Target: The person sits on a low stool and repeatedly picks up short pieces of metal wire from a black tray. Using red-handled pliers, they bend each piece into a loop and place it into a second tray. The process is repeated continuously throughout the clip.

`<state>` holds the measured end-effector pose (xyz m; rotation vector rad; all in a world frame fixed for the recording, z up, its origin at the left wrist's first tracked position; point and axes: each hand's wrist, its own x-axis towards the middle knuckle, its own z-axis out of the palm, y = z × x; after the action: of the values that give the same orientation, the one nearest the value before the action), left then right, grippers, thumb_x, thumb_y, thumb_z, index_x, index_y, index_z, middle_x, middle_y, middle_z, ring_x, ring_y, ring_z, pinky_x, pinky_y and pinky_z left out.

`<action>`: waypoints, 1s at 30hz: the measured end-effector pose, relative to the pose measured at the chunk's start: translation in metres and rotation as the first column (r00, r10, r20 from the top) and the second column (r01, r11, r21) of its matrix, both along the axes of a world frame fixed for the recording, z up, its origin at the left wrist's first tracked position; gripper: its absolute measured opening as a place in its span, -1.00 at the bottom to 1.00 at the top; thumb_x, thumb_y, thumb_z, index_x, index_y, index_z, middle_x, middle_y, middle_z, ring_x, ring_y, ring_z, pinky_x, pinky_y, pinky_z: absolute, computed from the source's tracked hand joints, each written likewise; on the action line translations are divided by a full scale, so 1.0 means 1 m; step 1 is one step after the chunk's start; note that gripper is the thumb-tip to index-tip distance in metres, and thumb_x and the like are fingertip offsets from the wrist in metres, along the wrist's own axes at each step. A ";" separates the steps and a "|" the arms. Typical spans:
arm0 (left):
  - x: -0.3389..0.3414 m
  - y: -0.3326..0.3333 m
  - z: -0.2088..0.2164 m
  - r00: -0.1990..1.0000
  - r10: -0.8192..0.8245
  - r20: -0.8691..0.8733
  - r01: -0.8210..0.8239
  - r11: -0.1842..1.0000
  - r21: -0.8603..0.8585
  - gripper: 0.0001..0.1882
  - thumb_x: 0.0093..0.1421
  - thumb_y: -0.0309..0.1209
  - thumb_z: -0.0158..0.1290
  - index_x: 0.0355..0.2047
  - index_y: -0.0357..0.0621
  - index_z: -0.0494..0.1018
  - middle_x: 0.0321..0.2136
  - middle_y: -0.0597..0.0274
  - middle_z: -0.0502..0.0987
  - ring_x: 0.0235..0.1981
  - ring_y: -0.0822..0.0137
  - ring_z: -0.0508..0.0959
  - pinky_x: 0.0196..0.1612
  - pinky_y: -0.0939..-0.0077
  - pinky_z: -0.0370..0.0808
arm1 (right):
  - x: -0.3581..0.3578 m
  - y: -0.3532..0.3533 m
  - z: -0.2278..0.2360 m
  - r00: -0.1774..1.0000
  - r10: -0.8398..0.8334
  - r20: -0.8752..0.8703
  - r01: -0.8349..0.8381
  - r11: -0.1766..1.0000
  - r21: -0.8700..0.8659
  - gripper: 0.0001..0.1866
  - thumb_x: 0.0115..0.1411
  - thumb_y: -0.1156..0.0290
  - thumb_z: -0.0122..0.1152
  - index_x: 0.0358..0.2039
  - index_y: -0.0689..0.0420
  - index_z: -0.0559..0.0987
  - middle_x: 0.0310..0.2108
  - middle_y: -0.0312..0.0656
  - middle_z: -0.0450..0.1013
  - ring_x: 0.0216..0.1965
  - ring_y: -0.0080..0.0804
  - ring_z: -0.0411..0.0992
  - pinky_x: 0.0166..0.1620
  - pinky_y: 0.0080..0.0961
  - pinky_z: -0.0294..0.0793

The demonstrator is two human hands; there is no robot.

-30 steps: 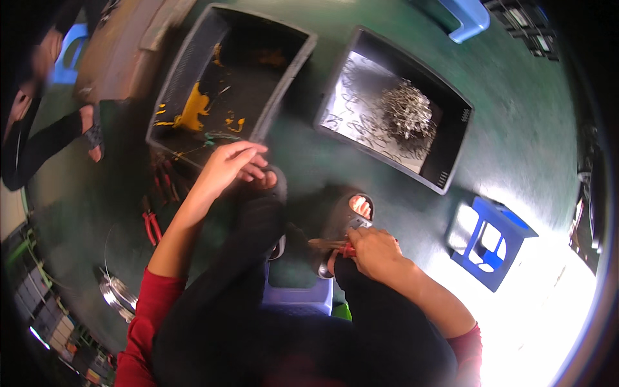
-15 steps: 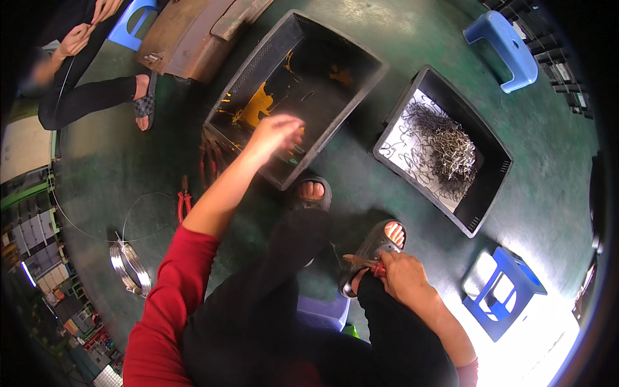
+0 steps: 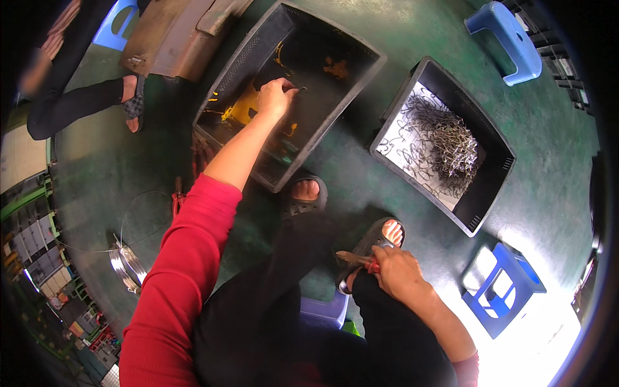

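Left hand reaching into a black crate, right hand holding pliers

The person's left hand (image 3: 276, 100) was inside a black crate (image 3: 331, 126), its fingers drawn narrowly together at a small, dark, bent piece of wire (image 3: 302, 89). The piece showed just beyond the fingertips; whether they gripped it could not be told. The right hand (image 3: 398, 271), lower and well to the right, was wrapped around the red handles of a pair of pliers (image 3: 369, 263). The metal nose pointed left, above the person's right sandal.

Around the left hand, yellow patches (image 3: 242, 106) marked the crate's dark inside. To this hand's right, and above the right hand, stood a second black crate (image 3: 422, 195), lined with a white sheet (image 3: 393, 138). Bent wire pieces were scattered over the sheet, with a tangled, silvery heap (image 3: 456, 149) toward the far side.

Below and left of the left hand, a red-handled tool (image 3: 177, 203) lay on the green floor, partly hidden by the red sleeve; farther out lay a coil of silvery wire (image 3: 127, 266). A blue stool (image 3: 523, 266) stood right of the right hand. Far left of both hands was a co-worker's sandalled foot (image 3: 133, 106).
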<state>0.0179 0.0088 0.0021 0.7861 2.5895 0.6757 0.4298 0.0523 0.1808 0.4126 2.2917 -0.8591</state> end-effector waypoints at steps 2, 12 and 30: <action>0.005 0.003 -0.007 0.996 -0.040 -0.085 0.038 0.999 -0.026 -0.81 0.02 -0.29 0.25 -0.37 -0.06 0.59 -0.37 0.09 0.60 -0.24 0.07 0.59 -0.13 0.22 0.48 | -0.002 -0.001 0.000 1.000 -0.012 -0.005 0.012 1.000 0.006 -0.50 0.00 0.40 0.27 -0.01 0.24 0.44 -0.25 -0.01 0.49 -0.15 -0.05 0.47 -0.09 -0.19 0.45; 0.019 0.006 0.064 0.644 -0.082 0.760 -0.244 0.920 0.306 -0.89 0.23 -0.41 0.10 -0.26 -0.14 0.48 -0.38 0.35 0.54 -0.41 0.62 0.45 -0.42 0.73 0.37 | -0.026 0.027 0.026 0.954 -0.298 -0.021 0.295 0.950 -0.105 -0.54 0.08 0.35 0.25 0.02 0.18 0.46 -0.20 0.00 0.51 -0.15 -0.03 0.49 -0.08 -0.21 0.47; 0.161 -0.011 0.191 0.311 -0.325 0.893 -0.495 0.747 0.444 -0.91 0.27 -0.51 0.02 -0.22 -0.23 0.43 -0.19 0.03 0.55 -0.13 0.22 0.58 -0.04 0.34 0.54 | -0.063 0.051 0.047 0.627 -0.563 0.539 0.646 -0.011 -0.763 -0.45 0.29 0.12 0.11 0.12 0.28 0.35 -0.10 -0.15 0.49 -0.11 -0.49 0.47 -0.09 -0.56 0.46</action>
<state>0.1792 -0.0026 0.1930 0.1689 1.1761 1.5791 0.3670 0.1032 0.2281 0.8777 0.9705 -2.3890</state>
